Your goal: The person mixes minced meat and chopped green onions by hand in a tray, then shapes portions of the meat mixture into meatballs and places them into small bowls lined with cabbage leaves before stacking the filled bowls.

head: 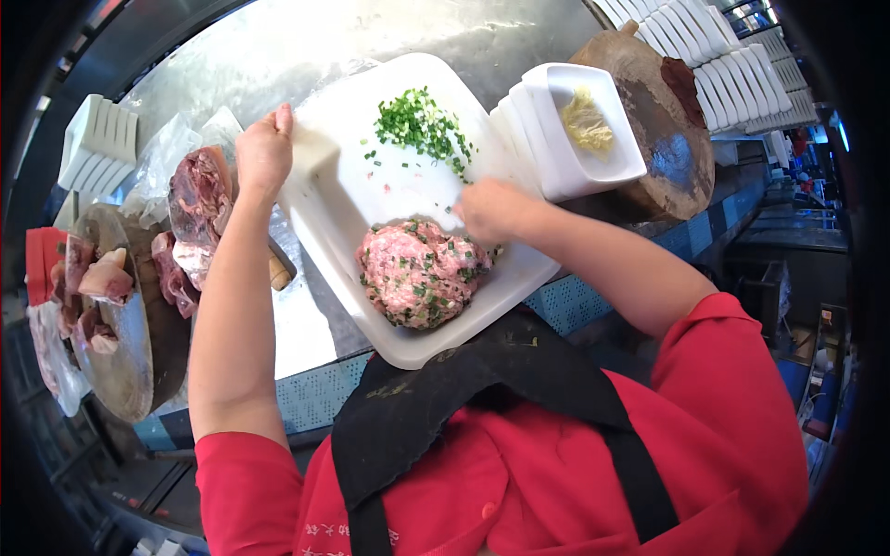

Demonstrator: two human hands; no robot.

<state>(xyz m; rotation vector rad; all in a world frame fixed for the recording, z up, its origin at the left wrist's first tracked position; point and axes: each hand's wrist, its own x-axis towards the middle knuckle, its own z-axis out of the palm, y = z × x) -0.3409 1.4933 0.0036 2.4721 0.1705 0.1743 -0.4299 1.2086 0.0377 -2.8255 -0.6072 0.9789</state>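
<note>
A deep white plastic tray lies tilted before me, its near end against my black apron. My left hand grips its left rim, thumb up. In the near half sits a mound of pink minced meat flecked with chopped green onion. Farther up the tray, loose chopped green onion forms a pile, with stray bits trailing toward the meat. My right hand, blurred, is over the tray just above and right of the mince. Its fingers are curled and mostly hidden, so whether they hold anything is unclear.
To the right stand stacked white dishes, the top one holding a pale yellow leafy piece, beside a round wooden chopping block. On the left are raw meat pieces, a wooden handle and another chopping block bearing meat.
</note>
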